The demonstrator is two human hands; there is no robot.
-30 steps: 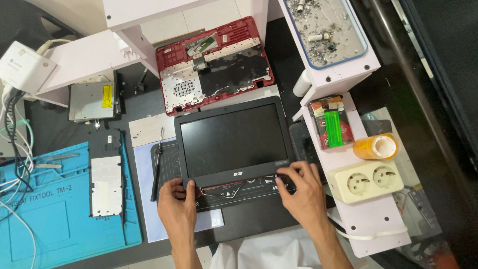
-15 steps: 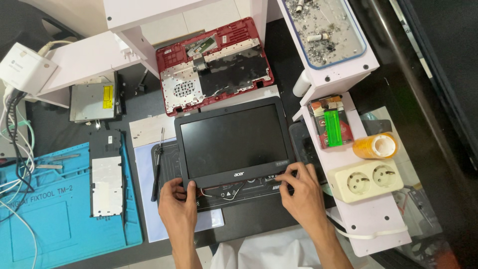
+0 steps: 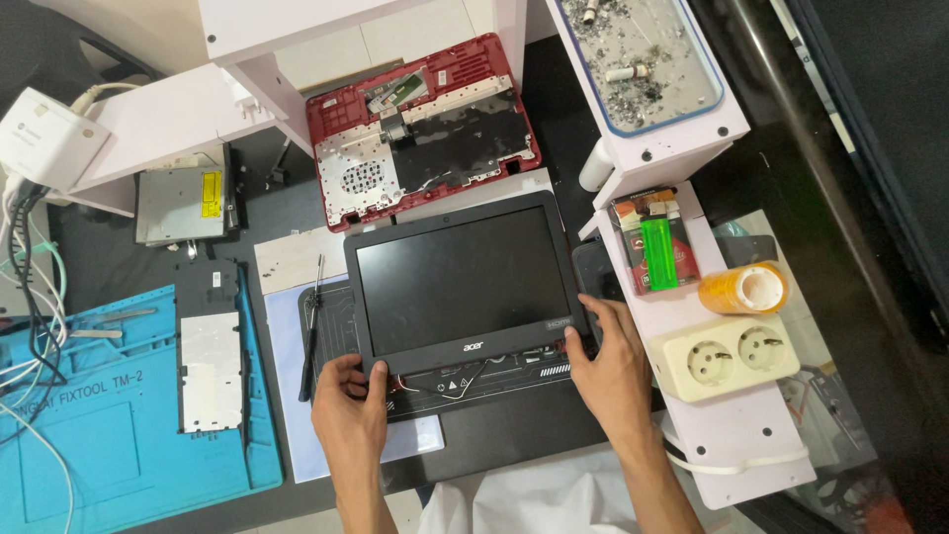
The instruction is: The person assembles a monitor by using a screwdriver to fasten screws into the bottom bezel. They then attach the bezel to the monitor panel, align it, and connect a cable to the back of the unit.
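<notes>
Black laptop screen panel (image 3: 465, 282), probably thin and fragile, is grasped at its lower corners by left hand (image 3: 348, 413) and right hand (image 3: 613, 361), below the red case (image 3: 423, 129).

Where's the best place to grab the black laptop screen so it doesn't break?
Probably by the black frame of the laptop screen, low on both side edges, coming from the near side. The left hand and right hand sit at those bottom corners. The dark glass is flat and thin, and loose wires show beneath.
</notes>
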